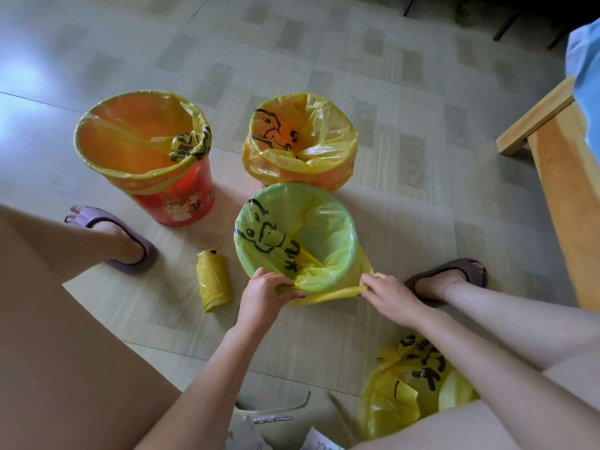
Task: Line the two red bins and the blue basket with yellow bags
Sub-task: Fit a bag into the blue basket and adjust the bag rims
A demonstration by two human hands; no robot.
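Nearest, lower right: a crumpled loose yellow plastic bag with black lettering (pixel 409 384) lies on the pale tiled floor (pixel 324 60) beside the person's right leg.
Left hand (pixel 263 295): its grip is closed on the yellow bag edge at the near rim of the closest container, thumb and fingers pinching a fold of the film.
Right hand (pixel 388 295): its grip likewise pinches the same edge just to the right, and a twisted band of yellow plastic is stretched level between the two hands.
Blue basket: the round basket (pixel 352 271) stands upright, mouth facing up, between the person's feet; its yellow liner with black cartoon print (pixel 292 235) looks green where the basket shows through, and covers almost all of the wall.
Roll: a compact yellow roll of spare bags (pixel 212 279) lies on its side on the floor just left of the basket, long axis running near to far, tilted slightly.
Feet: both wear dark mauve slippers (pixel 130 245).
Left red bin: a red round bin with a cartoon picture (pixel 177 203) stands upright further back, opening upward, yellow bag folded over its rim.
Second red bin: the far lined bin (pixel 300 139) stands upright just behind the basket, its yellow bag draped loosely down the outside.
Right edge: a light wooden bed frame (pixel 558 157) with blue cloth above.
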